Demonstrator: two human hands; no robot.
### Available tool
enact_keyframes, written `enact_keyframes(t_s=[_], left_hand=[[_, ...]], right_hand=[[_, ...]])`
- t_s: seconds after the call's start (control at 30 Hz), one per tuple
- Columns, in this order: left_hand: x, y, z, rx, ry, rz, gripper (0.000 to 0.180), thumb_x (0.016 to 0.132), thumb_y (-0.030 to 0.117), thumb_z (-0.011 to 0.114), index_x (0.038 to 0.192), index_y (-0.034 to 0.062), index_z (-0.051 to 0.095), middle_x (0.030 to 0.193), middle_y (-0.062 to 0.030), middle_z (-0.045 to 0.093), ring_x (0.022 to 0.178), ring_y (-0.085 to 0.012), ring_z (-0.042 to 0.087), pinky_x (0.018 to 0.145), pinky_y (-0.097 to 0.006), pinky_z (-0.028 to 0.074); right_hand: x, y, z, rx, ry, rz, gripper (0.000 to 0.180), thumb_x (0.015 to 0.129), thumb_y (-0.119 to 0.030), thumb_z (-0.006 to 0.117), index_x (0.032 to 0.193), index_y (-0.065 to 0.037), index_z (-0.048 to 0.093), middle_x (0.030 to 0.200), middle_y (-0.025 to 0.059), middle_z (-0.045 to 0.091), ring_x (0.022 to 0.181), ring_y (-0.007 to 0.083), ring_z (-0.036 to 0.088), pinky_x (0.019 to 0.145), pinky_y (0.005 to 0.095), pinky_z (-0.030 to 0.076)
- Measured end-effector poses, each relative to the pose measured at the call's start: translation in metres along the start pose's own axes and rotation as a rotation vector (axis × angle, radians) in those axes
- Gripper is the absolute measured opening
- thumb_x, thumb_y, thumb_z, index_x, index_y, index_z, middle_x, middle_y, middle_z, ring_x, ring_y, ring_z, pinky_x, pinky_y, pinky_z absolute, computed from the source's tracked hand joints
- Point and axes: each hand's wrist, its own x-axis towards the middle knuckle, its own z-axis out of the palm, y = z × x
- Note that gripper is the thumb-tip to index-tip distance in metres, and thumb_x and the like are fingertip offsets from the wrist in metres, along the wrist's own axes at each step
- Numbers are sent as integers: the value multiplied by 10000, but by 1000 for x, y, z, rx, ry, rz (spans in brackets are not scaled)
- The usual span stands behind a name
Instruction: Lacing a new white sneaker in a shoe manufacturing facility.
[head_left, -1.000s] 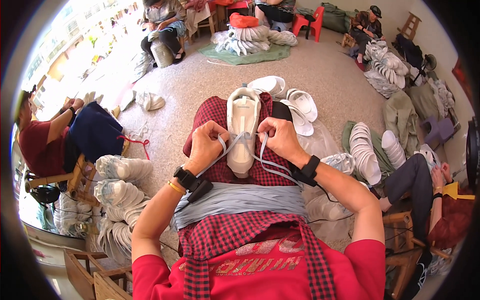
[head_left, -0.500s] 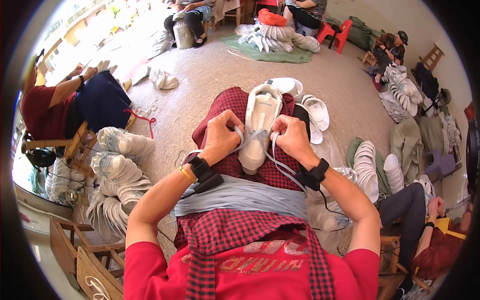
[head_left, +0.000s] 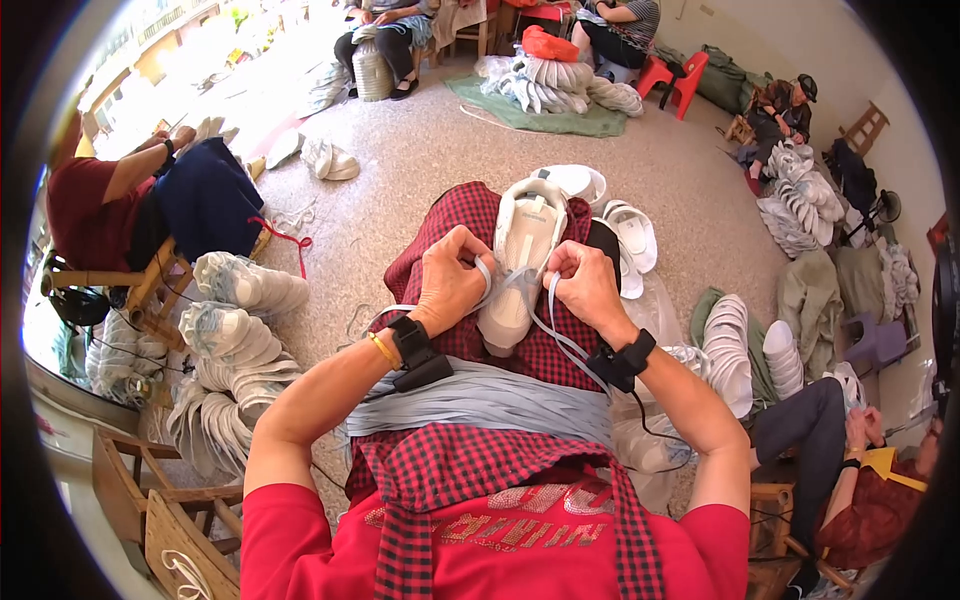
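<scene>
A pale cream shoe upper (head_left: 530,240) rests on my lap over a red-and-black checked apron (head_left: 455,210), its toe toward me. A grey-blue shoelace (head_left: 520,282) crosses over the front of the upper. My left hand (head_left: 455,275) pinches one part of the lace to the left of the shoe. At its right side, my right hand (head_left: 583,285) pinches the other part, whose tail hangs toward my right wrist. Across my waist lies a thick bundle of grey-blue laces (head_left: 480,398).
White slippers (head_left: 632,238) lie just beyond my knees. Stacked shoe uppers stand on the left (head_left: 225,330) and right (head_left: 728,350). A wooden stool (head_left: 190,530) is at lower left. Other people sit around, one on the left in dark red (head_left: 95,215).
Both hands keep their pinch on the lace and stay almost in place beside the shoe. The whole view has shifted slightly.
</scene>
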Motion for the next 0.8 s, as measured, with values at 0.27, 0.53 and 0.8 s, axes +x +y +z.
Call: enact_keyframes(t_s=[0.27,0.53,0.8], left_hand=[[2,0,-1,-12,-108,-7,78,783,45,690,763,23,618,686,-85,659,626,-115,634,578,-274,522],[9,6,7,109,-152,-35,65,770,29,682,794,18,623,679,-107,652,610,-163,642,592,-308,519],[39,6,-24,592,-555,801,301,769,-13,631,1059,58,596,883,-122,549,848,-274,617,684,-374,527]], right_hand=[[0,6,0,-5,18,-19,82,735,-89,730,755,-43,665,675,78,699,617,172,688,588,310,520],[-1,2,-4,21,-3,-20,103,751,-65,705,832,-40,646,718,76,710,648,169,698,615,305,539],[6,-16,-28,-467,-150,-384,223,731,-53,751,931,-41,653,811,68,649,821,234,646,717,363,533]])
